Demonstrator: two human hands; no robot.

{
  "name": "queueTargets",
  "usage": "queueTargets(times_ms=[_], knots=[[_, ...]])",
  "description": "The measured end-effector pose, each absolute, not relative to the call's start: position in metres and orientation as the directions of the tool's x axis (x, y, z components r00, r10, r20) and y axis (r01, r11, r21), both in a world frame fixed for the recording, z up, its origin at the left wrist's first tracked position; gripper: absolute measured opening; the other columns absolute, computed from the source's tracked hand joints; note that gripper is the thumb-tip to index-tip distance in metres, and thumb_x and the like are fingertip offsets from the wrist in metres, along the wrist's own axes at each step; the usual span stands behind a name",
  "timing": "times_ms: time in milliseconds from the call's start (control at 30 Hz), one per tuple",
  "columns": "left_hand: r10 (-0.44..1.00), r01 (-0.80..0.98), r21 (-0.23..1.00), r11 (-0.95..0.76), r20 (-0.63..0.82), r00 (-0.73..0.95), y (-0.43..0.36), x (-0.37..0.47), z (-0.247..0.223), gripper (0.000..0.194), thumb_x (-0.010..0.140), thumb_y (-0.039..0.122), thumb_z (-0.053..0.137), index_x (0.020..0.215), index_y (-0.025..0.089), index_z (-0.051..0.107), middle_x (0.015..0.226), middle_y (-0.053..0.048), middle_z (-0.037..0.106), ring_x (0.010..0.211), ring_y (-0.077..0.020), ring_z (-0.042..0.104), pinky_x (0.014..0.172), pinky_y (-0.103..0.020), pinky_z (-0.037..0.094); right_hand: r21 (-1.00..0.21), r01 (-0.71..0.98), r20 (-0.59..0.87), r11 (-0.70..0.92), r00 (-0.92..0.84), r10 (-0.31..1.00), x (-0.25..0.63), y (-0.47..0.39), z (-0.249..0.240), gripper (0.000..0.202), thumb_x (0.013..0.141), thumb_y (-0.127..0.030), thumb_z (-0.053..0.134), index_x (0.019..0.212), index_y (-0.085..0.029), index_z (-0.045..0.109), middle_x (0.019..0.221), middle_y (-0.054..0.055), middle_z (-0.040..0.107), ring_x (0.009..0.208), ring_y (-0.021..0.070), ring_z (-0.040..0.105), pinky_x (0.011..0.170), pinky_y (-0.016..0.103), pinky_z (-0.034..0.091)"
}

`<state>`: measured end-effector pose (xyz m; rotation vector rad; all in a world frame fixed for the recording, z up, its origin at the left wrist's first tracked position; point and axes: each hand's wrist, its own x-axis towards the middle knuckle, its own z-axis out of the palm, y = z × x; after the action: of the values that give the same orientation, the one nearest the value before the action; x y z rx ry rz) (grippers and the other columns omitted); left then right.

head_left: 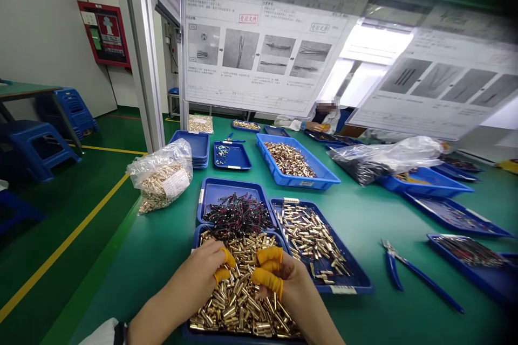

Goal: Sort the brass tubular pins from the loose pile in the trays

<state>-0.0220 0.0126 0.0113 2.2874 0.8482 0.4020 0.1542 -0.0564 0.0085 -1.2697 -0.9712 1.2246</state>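
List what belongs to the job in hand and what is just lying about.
Seemingly in the job:
- gold pieces, at the left hand and right hand
- dark wires beyond

Seemingly lying about:
- blue-handled pliers
- blue stools
- red wall cabinet

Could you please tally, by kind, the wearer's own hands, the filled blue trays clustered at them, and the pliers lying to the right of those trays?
Hands: 2 (left hand, right hand)
Blue trays: 3 (tray under the hands, tray of dark wires, right-hand tray)
Pliers: 1
Total: 6
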Motion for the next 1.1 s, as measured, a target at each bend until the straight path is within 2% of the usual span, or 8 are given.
queueTargets(times_ms=[133, 233, 333, 467, 567, 733, 867, 1100], knots=[[0.542, 0.448, 0.493, -0.745, 0.057, 0.838, 0.006, -0.019, 0.008, 0.039, 0.060, -0.016, 0.034, 0.074, 0.017, 0.052, 0.092, -0.003, 0.055, 0.089, -0.0202, 0.047, 0.070, -0.029, 0.040, -0.996, 0.015, -0.084, -0.088, 0.187, 0.979, 0.149, -0.059, 0.008, 0.027, 0.064, -0.037, 0.073, 0.070, -0.017, 0.056, 0.056, -0.006, 0.051, 0.044, 0.0085, 0.048, 0.043, 0.020, 0.042], [0.523, 0.460, 0.418, -0.784, 0.044, 0.851, 0.002, -0.016, 0.006, 0.040, 0.057, -0.017, 0.033, 0.073, 0.016, 0.050, 0.092, -0.004, 0.055, 0.088, -0.0215, 0.046, 0.069, -0.030, 0.040, -0.993, 0.116, -0.015, -0.039, 0.206, 0.978, 0.145, -0.062, 0.005, 0.030, 0.073, -0.045, 0.062, 0.067, -0.017, 0.053, 0.053, -0.006, 0.047, 0.044, 0.0087, 0.042, 0.040, 0.020, 0.035], [0.564, 0.461, 0.489, -0.741, 0.080, 0.822, 0.002, -0.015, 0.003, 0.037, 0.061, -0.015, 0.033, 0.071, 0.017, 0.049, 0.086, -0.002, 0.054, 0.084, -0.0197, 0.047, 0.066, -0.028, 0.040, -0.978, 0.210, 0.056, 0.014, 0.194, 0.979, 0.142, -0.063, 0.002, 0.031, 0.077, -0.045, 0.058, 0.063, -0.018, 0.050, 0.053, -0.005, 0.044, 0.045, 0.0090, 0.039, 0.041, 0.020, 0.031], [0.716, 0.437, 0.718, -0.542, 0.122, 0.687, 0.003, -0.012, 0.005, 0.030, 0.072, -0.008, 0.038, 0.073, 0.018, 0.052, 0.083, -0.001, 0.055, 0.079, -0.0170, 0.051, 0.066, -0.026, 0.041, -0.962, 0.269, 0.105, 0.054, 0.176, 0.979, 0.140, -0.065, 0.001, 0.027, 0.076, -0.042, 0.061, 0.070, -0.016, 0.057, 0.058, -0.003, 0.049, 0.052, 0.0120, 0.044, 0.047, 0.022, 0.034], [0.765, 0.363, 0.827, -0.429, 0.119, 0.633, 0.001, -0.010, 0.011, 0.026, 0.075, -0.003, 0.042, 0.079, 0.018, 0.056, 0.086, -0.001, 0.058, 0.080, -0.0165, 0.054, 0.070, -0.026, 0.043, -0.930, 0.358, 0.148, 0.082, 0.162, 0.976, 0.141, -0.066, 0.001, 0.027, 0.079, -0.041, 0.057, 0.075, -0.015, 0.061, 0.060, 0.000, 0.054, 0.054, 0.0140, 0.047, 0.048, 0.024, 0.035], [0.763, 0.304, 0.861, -0.407, 0.137, 0.632, -0.002, -0.009, 0.013, 0.024, 0.077, 0.001, 0.046, 0.083, 0.020, 0.059, 0.088, -0.001, 0.059, 0.082, -0.0168, 0.055, 0.073, -0.027, 0.045, -0.851, 0.515, 0.182, 0.104, 0.104, 0.978, 0.142, -0.067, 0.002, 0.029, 0.081, -0.040, 0.052, 0.082, -0.016, 0.067, 0.056, 0.001, 0.057, 0.050, 0.0144, 0.045, 0.046, 0.023, 0.033], [0.755, 0.266, 0.860, -0.436, 0.188, 0.629, -0.001, -0.010, 0.008, 0.024, 0.078, 0.001, 0.046, 0.084, 0.020, 0.058, 0.088, 0.000, 0.060, 0.082, -0.0166, 0.055, 0.073, -0.026, 0.045, -0.818, 0.567, 0.180, 0.099, 0.090, 0.980, 0.143, -0.067, 0.001, 0.029, 0.082, -0.037, 0.048, 0.075, -0.016, 0.066, 0.053, -0.001, 0.050, 0.047, 0.0133, 0.039, 0.044, 0.023, 0.027], [0.713, 0.255, 0.804, -0.536, 0.270, 0.648, -0.001, -0.011, 0.003, 0.024, 0.081, -0.001, 0.042, 0.083, 0.019, 0.056, 0.091, -0.002, 0.056, 0.081, -0.0153, 0.055, 0.072, -0.025, 0.045, -0.809, 0.584, 0.158, 0.073, 0.096, 0.983, 0.140, -0.067, 0.004, 0.031, 0.079, -0.034, 0.049, 0.052, -0.018, 0.049, 0.048, -0.004, 0.040, 0.045, 0.0104, 0.030, 0.042, 0.022, 0.019]])
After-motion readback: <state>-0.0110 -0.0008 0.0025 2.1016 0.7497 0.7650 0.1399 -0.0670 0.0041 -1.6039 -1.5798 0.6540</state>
